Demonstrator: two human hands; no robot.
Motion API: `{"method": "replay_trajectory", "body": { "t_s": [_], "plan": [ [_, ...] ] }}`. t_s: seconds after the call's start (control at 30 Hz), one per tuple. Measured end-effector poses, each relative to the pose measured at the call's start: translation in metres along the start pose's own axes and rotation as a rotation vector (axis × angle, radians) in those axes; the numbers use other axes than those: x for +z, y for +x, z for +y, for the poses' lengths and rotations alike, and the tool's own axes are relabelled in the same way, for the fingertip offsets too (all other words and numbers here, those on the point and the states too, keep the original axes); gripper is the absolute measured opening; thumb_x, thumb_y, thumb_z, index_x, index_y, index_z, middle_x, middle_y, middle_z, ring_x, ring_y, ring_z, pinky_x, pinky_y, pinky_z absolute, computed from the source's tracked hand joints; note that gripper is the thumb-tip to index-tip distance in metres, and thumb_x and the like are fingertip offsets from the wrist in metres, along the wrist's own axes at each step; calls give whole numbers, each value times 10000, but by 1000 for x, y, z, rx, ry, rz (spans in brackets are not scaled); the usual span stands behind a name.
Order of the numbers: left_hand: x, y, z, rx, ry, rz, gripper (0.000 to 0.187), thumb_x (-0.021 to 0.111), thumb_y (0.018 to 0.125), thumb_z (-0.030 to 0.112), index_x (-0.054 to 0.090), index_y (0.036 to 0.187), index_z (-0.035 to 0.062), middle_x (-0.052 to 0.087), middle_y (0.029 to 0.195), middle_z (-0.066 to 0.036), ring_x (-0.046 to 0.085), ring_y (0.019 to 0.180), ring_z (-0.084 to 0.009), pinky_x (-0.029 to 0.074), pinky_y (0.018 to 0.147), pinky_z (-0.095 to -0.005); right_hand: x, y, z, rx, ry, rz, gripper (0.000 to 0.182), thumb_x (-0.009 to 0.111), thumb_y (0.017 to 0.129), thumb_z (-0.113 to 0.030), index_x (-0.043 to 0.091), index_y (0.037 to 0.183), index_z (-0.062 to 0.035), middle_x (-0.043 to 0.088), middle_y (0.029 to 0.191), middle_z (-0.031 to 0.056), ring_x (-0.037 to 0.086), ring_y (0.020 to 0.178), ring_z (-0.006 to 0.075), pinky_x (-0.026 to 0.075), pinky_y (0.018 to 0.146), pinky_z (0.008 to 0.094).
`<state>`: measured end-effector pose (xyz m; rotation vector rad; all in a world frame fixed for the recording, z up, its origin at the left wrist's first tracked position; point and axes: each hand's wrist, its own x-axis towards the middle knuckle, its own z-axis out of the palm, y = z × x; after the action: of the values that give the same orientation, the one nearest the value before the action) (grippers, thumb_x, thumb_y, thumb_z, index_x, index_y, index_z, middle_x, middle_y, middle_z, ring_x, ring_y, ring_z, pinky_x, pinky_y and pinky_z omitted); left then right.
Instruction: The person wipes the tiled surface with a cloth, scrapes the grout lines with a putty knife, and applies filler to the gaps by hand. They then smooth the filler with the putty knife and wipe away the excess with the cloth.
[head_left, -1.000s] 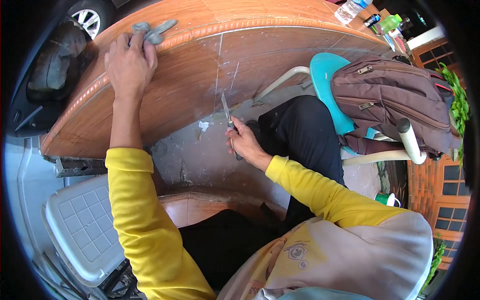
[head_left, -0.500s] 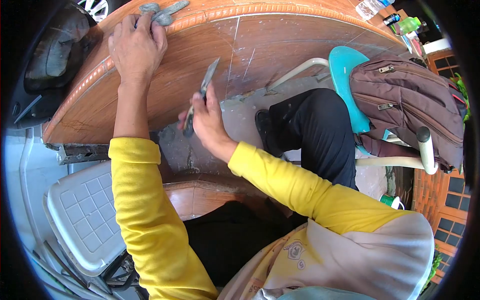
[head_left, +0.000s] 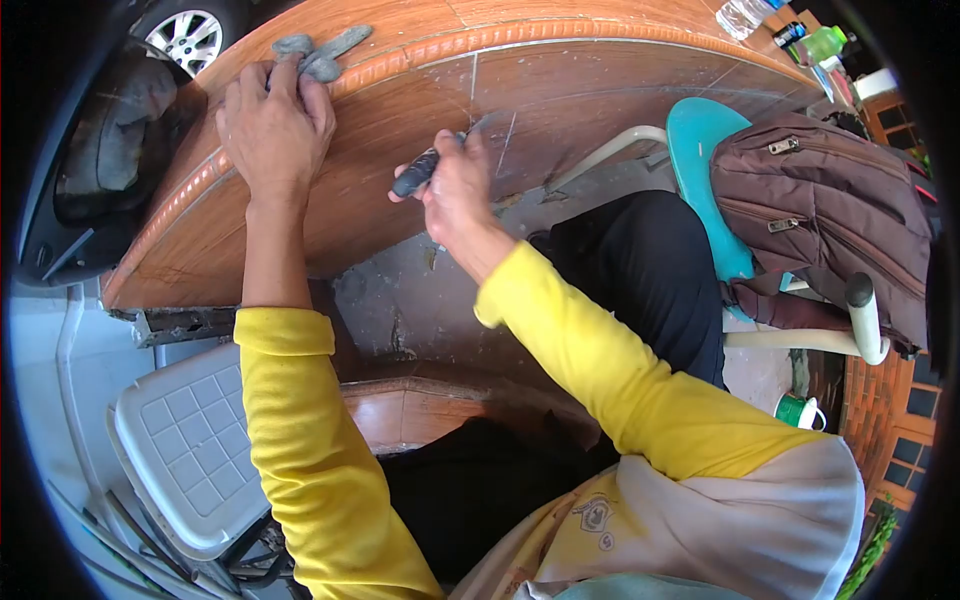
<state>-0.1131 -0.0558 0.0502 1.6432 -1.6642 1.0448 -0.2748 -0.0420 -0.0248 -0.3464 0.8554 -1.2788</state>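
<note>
My left hand [head_left: 275, 125] lies on the rim of the brown wood-look tiled counter [head_left: 400, 100], its fingers bent and close together. Soft-looking grey lumps [head_left: 322, 68] sit right by its fingertips, some seeming to touch them. Whatever those fingers press or pinch is hidden. My right hand [head_left: 460, 190] is closed around the dark handle of a knife [head_left: 415, 176], in front of the counter's side. The knife's blade points up and to the right, blurred against the tiles.
A brown backpack [head_left: 815, 210] rests on a turquoise chair [head_left: 705, 150] at right. Bottles [head_left: 825, 42] stand at the counter's far right end. A grey-white lidded box [head_left: 195, 440] is at lower left, with a car wheel [head_left: 185, 42] at upper left.
My right hand has moved up and to the right with the knife, turning it so the handle end now points left. My left hand has stayed by the grey lumps. The view has shifted slightly.
</note>
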Motion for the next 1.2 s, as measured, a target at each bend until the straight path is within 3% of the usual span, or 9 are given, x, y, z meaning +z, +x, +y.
{"method": "replay_trajectory", "body": {
  "t_s": [0.03,0.07,0.2,0.4,0.53,0.67,1.0,1.1,1.2],
  "plan": [
    [-1,0,1,-1,5,-3,241,609,819,235,723,1005,132,619,918,-57,590,860,-261,445,736,-426,-6,11,11,-5,-32,40,208,437,992,-146,369,1172,-65,483,894,100,604,604,284,524,438,451],
    [-1,1,2,-2,-12,-2,243,610,819,234,724,1010,134,618,919,-56,589,860,-261,444,737,-424,-13,18,16,-2,-100,58,385,441,998,-135,296,1347,-60,477,893,74,602,573,241,537,461,407],
    [-2,0,-1,-7,-18,-2,254,613,821,228,724,1030,138,619,922,-52,588,861,-260,442,744,-418,-31,-24,39,-223,-354,-280,737,458,1006,-106,-42,1546,-137,478,929,36,574,542,122,525,501,285],
    [0,2,-3,3,-50,-25,258,610,824,223,725,1038,139,625,917,-53,592,869,-258,443,751,-416,-45,5,51,-113,-517,-198,782,465,1002,-114,-97,1538,-200,514,843,64,564,529,138,539,466,327],
    [1,0,-3,13,-41,-12,260,615,822,219,727,1042,142,626,908,-50,593,857,-258,446,750,-415,-45,-14,74,-222,-553,-256,766,444,1009,-110,-101,1537,-220,516,846,75,546,517,143,539,450,333],
    [-1,0,-3,8,-65,-26,259,623,816,209,730,1040,137,625,903,-52,592,847,-262,450,755,-416,-51,6,52,-50,-293,10,742,417,1017,-118,-106,1535,-208,516,863,84,522,515,136,531,435,336],
    [3,-1,-3,39,-45,11,246,630,815,205,736,1024,129,629,894,-63,595,835,-274,456,747,-414,-67,44,67,-147,-327,-46,804,433,999,-82,-161,1522,-218,504,915,102,538,522,145,538,440,339],
    [3,2,-3,43,-23,12,242,629,817,208,736,1020,132,633,895,-58,601,829,-274,460,741,-414,-64,29,69,-189,-457,-57,746,421,993,-79,-93,1533,-93,560,1072,164,557,531,152,522,517,300],
    [3,1,-5,47,-13,19,238,627,818,214,738,1015,139,636,894,-48,607,821,-270,464,734,-418,-78,63,42,-225,-323,27,752,422,987,-69,-93,1534,-96,567,1110,165,555,528,150,517,510,295]
  ]
}}
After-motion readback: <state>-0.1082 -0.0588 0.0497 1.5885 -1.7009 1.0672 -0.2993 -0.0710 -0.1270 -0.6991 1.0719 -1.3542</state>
